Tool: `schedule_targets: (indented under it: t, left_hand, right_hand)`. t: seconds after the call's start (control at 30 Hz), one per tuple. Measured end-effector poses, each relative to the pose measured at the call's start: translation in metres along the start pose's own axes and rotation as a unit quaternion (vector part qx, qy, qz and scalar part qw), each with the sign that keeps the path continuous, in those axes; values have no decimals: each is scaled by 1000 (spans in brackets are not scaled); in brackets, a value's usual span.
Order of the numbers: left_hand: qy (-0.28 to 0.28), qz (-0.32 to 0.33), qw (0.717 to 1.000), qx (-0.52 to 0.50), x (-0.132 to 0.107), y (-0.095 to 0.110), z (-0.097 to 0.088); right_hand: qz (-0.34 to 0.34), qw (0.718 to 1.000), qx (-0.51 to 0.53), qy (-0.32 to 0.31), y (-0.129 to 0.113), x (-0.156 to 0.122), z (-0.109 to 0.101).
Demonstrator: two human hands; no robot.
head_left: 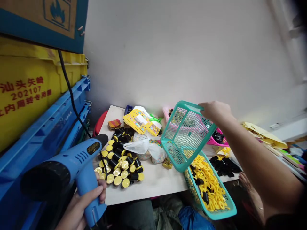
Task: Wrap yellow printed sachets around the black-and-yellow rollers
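My left hand point(82, 204) grips the handle of a blue heat gun point(69, 166) at the lower left, its black nozzle pointing toward the table. My right hand point(214, 110) holds the top rim of an empty teal mesh basket point(185, 134), tilted on its side above the table. Just below it lies a second teal basket point(223, 212) full of yellow rings and black pieces. A pile of black cylinders with gold caps point(120, 159) lies on the white table point(153, 185) beside the heat gun.
Blue crates point(40, 140) and a yellow crate point(28, 89) are stacked at the left, with a black cable point(69, 92) hanging down. Yellow printed cards point(141, 121), a plastic bag point(144, 147), a pink basket point(222, 139) and black parts point(223, 164) crowd the table's back and right.
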State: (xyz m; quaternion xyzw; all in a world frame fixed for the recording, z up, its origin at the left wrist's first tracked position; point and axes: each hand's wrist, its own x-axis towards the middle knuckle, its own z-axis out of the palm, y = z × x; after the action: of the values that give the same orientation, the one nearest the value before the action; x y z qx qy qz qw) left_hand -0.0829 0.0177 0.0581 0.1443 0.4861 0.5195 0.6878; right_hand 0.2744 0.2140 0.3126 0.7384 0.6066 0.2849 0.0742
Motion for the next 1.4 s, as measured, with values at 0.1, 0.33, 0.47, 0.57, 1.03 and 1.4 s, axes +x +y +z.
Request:
schedule_targets:
  t: [0.1,0.33,0.47,0.57,1.03,1.4]
  left_hand:
    - [-10,10,1000,-6,-2,0,-3]
    - [-31,6,999,-22,-5,-5,-5]
    - [-21,-6,1000,0,-2,-10,-11]
    - [-37,7,999,15,-1,-13,-14]
    - [-30,56,998,-6,-21,-18,-8]
    - [-37,80,996,20,-32,-25,-1]
  right_hand:
    - [-31,999,-7,16,-26,2,-14]
    - [-134,988,-19,71,-94,-27,-50]
    - [-166,982,-74,44,-116,-60,-62]
    - [-213,972,-92,37,-121,-82,-63]
    - [-239,965,-98,50,-81,-128,-39]
    - [185,946,238,115,126,-132,8]
